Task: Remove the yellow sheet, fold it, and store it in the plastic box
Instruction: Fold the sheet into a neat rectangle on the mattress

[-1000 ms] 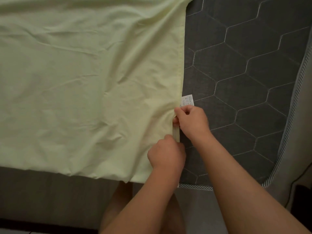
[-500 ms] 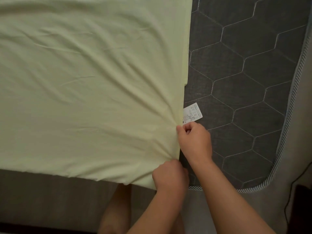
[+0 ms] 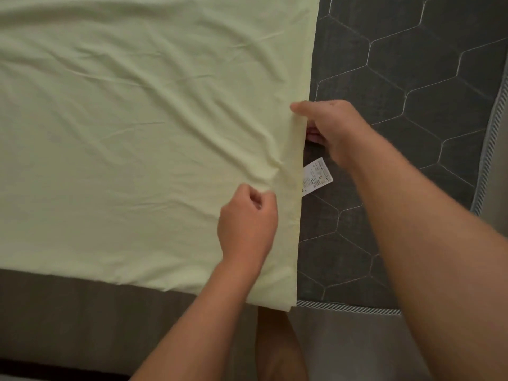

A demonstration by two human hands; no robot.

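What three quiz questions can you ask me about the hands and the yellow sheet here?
1. True or false: the right hand grips the edge of the yellow sheet.
2. Which pattern is stitched on the grey mattress? A stripes, B hexagons, C stars.
3. Fill in: the white label lies on the ____.
Key: 1 true; 2 B; 3 mattress.

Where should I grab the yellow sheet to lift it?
Pinch the sheet at its straight right edge, coming from the bare mattress side. That edge lies loose and slightly lifted, so fingers slip under with the thumb on top, as the right hand shows.
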